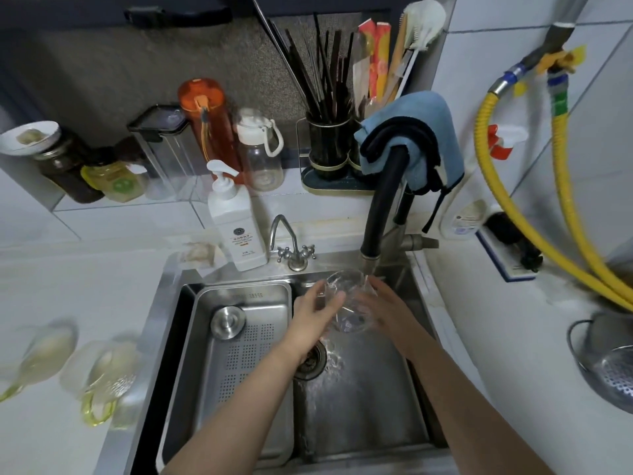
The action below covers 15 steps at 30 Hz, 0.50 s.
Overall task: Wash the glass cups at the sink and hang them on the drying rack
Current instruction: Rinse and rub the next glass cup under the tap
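Head view: a clear glass cup point(349, 303) is held over the steel sink point(359, 399), just under the spout of the black faucet point(380, 214). Water is seen falling from the spout onto the cup and splashing on the sink floor near the drain point(310, 363). The cup is gripped from the left side by the left hand point(313, 315), with the fingers curled round its wall and the thumb laid over the rim area. The right hand point(383, 310) is placed against the right side of the cup, fingers wrapped round it; how firmly it is pressed cannot be told, because the frame is blurred there.

A perforated steel tray point(239, 354) is set in the left half of the sink, and a round steel lid point(228, 322) is lying on it. Behind the sink a white pump bottle point(236, 231) and a small chrome tap point(291, 245) are standing. A blue cloth point(421, 132) is draped over the top of the faucet.

On the white tabletop point(68, 269) at the left, two more glass cups with yellowish handles point(102, 378) are seen, strongly blurred. Farther back, bottles and jars are lined along the wall, and chopsticks point(325, 87) are kept in a dark holder point(329, 149). At the right a yellow hose point(513, 207) is hanging, and a steel colander point(606, 358) is resting on the tabletop.
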Each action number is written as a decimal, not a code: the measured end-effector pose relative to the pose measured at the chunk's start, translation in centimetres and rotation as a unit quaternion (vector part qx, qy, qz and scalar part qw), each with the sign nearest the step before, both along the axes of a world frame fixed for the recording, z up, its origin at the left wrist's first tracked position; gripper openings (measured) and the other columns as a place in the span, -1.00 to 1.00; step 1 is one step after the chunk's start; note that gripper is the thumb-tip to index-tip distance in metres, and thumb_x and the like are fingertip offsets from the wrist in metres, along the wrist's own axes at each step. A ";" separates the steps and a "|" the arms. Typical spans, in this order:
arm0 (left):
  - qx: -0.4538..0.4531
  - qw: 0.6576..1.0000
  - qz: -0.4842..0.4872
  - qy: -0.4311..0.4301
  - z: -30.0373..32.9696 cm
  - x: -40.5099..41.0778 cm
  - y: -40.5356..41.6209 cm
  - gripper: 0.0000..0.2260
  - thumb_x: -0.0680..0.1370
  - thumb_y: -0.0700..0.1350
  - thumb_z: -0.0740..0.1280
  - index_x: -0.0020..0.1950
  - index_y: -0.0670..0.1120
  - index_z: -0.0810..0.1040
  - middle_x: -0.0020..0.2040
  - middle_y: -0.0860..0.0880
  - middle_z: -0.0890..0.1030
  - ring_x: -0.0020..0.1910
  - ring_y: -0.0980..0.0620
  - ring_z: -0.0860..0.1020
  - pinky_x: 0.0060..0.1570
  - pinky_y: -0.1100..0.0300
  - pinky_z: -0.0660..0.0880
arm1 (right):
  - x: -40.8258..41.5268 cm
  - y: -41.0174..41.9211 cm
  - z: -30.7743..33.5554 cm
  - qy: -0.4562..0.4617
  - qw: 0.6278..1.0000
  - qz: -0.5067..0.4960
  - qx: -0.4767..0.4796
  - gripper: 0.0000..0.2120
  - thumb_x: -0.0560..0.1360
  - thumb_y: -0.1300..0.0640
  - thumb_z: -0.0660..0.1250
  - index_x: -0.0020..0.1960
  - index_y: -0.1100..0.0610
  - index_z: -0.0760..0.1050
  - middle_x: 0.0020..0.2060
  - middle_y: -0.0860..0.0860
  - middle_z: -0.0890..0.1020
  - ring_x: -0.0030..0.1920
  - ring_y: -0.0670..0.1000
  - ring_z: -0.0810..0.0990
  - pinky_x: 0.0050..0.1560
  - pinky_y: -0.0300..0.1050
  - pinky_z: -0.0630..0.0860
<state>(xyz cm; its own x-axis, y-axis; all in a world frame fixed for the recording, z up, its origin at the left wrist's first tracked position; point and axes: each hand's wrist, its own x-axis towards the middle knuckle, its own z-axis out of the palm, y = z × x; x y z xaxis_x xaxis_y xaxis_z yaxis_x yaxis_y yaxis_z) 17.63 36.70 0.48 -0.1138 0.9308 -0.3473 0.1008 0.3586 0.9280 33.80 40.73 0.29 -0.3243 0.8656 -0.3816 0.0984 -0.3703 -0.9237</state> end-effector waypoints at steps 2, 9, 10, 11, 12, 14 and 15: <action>0.036 0.996 -0.057 0.065 -0.1 -0.3 -0.2 -0.32 0.48 0.09 0.42 0.53 0.09 0.21 0.39 0.08 0.22 0.35 0.16 0.27 0.30 0.28 0.30 | -0.4 0.5 0.4 -0.023 1.000 -0.009 -0.016 -0.29 0.28 -0.28 0.47 0.37 -0.14 0.38 0.31 -0.03 0.51 0.24 0.03 0.55 0.20 0.10 0.53; 0.038 0.997 -0.065 0.024 0.3 0.7 0.6 -0.56 0.44 -0.09 0.51 0.19 0.21 0.42 0.17 0.14 0.52 0.12 0.26 0.52 -0.04 0.55 0.40 | 1.2 0.2 3.2 -0.059 0.996 0.055 0.030 -0.85 0.56 -0.13 0.21 0.03 -0.15 0.53 0.05 -0.09 0.60 0.04 -0.07 0.60 0.03 -0.06 0.54; 0.028 0.998 -0.063 0.004 0.4 1.2 0.7 -0.57 0.44 -0.11 0.50 0.20 0.16 0.41 0.13 0.15 0.52 0.05 0.29 0.51 -0.12 0.57 0.41 | 1.6 0.4 3.1 -0.066 0.996 0.058 0.030 -0.85 0.55 -0.16 0.21 -0.01 -0.18 0.53 0.02 -0.10 0.61 0.02 -0.09 0.60 0.08 -0.05 0.53; 0.017 0.998 -0.058 -0.004 0.5 1.8 1.0 -0.56 0.45 -0.10 0.49 0.24 0.11 0.40 0.10 0.16 0.50 0.01 0.30 0.49 -0.19 0.60 0.40 | 2.1 0.4 3.3 -0.072 0.996 0.057 0.019 -0.83 0.54 -0.19 0.19 -0.02 -0.19 0.53 -0.01 -0.12 0.62 0.00 -0.11 0.60 0.09 -0.05 0.52; 0.008 0.999 -0.045 -0.011 0.6 2.4 1.2 -0.56 0.45 -0.08 0.49 0.26 0.08 0.40 0.06 0.18 0.50 -0.02 0.31 0.47 -0.23 0.61 0.39 | 2.7 0.8 2.9 -0.080 0.995 0.051 0.007 -0.79 0.54 -0.23 0.18 -0.02 -0.17 0.54 -0.04 -0.13 0.62 -0.02 -0.10 0.59 0.10 -0.04 0.51; -0.008 1.000 -0.013 -0.027 1.0 3.7 1.7 -0.62 0.45 -0.03 0.49 0.20 0.06 0.44 -0.01 0.16 0.53 -0.07 0.29 0.50 -0.25 0.55 0.41 | 3.7 1.5 2.3 -0.097 0.995 0.021 -0.029 -0.55 0.47 -0.34 0.19 0.01 -0.01 0.59 -0.10 -0.01 0.64 -0.09 0.02 0.60 0.06 0.01 0.54; -0.018 0.999 0.007 -0.039 1.1 4.1 2.0 -0.65 0.43 0.02 0.49 0.15 0.06 0.46 -0.01 0.11 0.56 -0.07 0.25 0.53 -0.21 0.48 0.42 | 4.1 2.0 1.9 -0.095 0.994 -0.002 -0.057 -0.43 0.42 -0.39 0.19 0.01 0.09 0.60 -0.14 0.06 0.64 -0.12 0.07 0.59 0.03 0.01 0.53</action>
